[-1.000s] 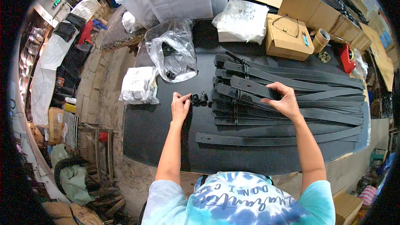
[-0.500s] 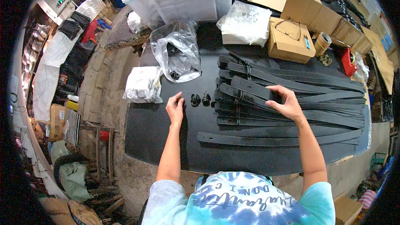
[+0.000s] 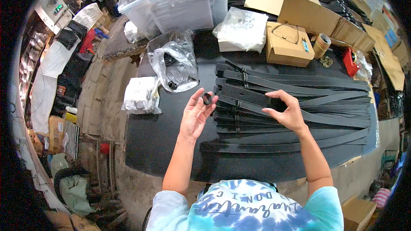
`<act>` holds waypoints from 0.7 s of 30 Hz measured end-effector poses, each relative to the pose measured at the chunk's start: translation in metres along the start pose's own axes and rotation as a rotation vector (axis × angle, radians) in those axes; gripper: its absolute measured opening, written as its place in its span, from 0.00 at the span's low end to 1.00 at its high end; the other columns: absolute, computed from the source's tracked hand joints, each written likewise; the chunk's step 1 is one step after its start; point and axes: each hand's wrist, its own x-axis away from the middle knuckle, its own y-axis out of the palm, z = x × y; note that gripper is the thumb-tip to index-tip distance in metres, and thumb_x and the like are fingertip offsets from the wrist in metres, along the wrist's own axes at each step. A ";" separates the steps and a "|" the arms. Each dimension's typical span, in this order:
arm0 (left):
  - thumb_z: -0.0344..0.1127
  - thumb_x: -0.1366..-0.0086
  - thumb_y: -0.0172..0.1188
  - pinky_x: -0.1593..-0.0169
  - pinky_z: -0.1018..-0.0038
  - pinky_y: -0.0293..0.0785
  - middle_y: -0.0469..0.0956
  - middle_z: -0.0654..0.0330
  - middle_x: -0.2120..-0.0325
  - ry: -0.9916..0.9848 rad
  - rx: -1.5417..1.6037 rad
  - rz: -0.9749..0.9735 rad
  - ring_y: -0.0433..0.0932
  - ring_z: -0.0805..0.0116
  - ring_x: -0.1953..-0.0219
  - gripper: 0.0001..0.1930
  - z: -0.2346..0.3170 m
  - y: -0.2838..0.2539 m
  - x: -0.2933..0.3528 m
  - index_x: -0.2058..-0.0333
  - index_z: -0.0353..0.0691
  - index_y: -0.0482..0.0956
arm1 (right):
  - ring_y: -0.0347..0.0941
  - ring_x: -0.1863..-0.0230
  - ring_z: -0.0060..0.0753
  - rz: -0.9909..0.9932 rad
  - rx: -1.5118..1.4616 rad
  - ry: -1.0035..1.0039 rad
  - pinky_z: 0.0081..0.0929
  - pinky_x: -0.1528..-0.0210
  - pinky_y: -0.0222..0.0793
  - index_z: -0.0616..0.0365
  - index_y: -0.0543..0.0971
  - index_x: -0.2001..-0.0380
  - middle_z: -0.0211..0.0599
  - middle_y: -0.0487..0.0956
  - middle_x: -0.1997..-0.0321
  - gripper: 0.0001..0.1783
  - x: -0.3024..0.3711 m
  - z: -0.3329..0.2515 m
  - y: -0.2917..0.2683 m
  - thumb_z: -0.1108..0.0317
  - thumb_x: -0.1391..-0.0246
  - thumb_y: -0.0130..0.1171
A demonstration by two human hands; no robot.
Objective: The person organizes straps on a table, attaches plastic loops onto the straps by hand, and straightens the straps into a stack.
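Note:
My left hand (image 3: 196, 114) is raised over the table with its palm partly turned up. Its fingertips pinch a small black ring-shaped loop (image 3: 207, 99) beside the punched end of a black belt strap (image 3: 247, 96). On the right, my right hand (image 3: 286, 112) grips that strap between thumb and fingers. Beneath it lies a pile of similar black straps (image 3: 334, 96), several with loops around them near their left ends. Nearer to me, a separate strap (image 3: 274, 144) lies along the table.
A clear plastic bag (image 3: 182, 70) with black pieces inside lies beyond my left hand, next to a white wrapped packet (image 3: 142, 94). At the back stand a clear plastic bin (image 3: 184, 15), a cardboard box (image 3: 289, 51) bearing eyeglasses, a cardboard tube (image 3: 321, 46) and a red object (image 3: 350, 62).
My left hand has moved right and turned palm-up, now with a loop in its fingertips beside the strap end. My right hand keeps its grip. The view has shifted slightly.

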 end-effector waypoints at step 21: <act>0.34 0.37 0.59 0.62 0.77 0.78 0.80 0.62 0.64 0.078 -0.535 0.003 0.78 0.77 0.65 0.16 -0.019 0.044 -0.011 0.52 0.34 0.76 | 0.76 0.59 0.43 -0.050 0.091 -0.106 0.30 0.55 0.70 0.61 0.77 0.61 0.43 0.79 0.62 0.22 0.007 -0.012 -0.015 0.70 0.62 0.71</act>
